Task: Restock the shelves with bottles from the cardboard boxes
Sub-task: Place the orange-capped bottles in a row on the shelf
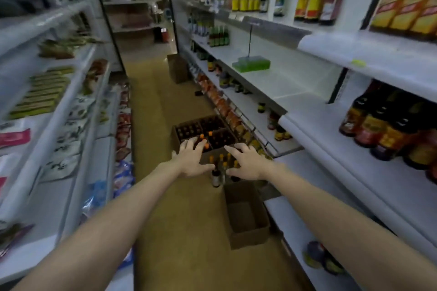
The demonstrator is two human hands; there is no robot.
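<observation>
Both hands, left (192,159) and right (246,163), spread empty above the bottles (222,165); I should grip necks beside the box (205,132).

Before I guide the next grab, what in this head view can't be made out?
- Bottles on the floor: the left hand and right hand hide part of the group, so no count.
- Open box of bottles: its near edge sits behind the left hand.
- Labels on shelf bottles: blurred, unreadable.
- Round items on the bottom shelf: blurred, unidentifiable.
</observation>
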